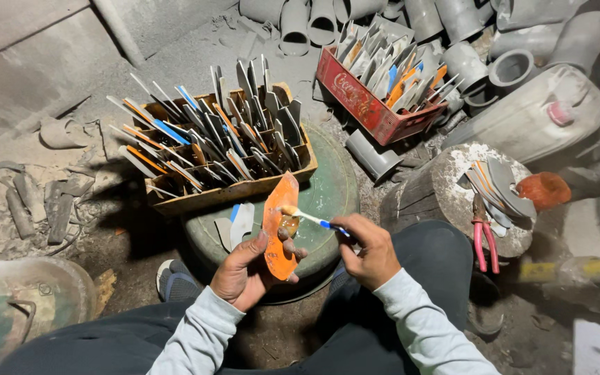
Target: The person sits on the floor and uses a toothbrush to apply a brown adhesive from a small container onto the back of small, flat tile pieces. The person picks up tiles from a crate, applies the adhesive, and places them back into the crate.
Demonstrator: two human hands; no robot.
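Orange blade [279, 226] held in left hand [244, 272], long axis near upright, top tipped slightly away from the body, lower end just past the fingertips toward the lap. Left grip closed around the blade's lower half, thumb on the near edge, fingers [293, 246] wrapped behind and showing on the right edge. Brush [312, 218] in right hand [368, 251], right grip pinched shut on the blue handle end; shaft running up-left from that grip, bristle tip touching the blade's upper face. Blade lies left of the right grip, close; brush axis crosses the blade axis at a wide angle. Left hand nearer the blade, carrying it; right hand reaches it only through the brush.

Beyond both grips: wooden crate [223, 189] full of upright blades on a green drum [328, 198]. Farther, up-right: red crate [366, 104], also stocked. Right of the right grip: stump [439, 198] serving as bench, with stacked blades and pink pliers [484, 239].
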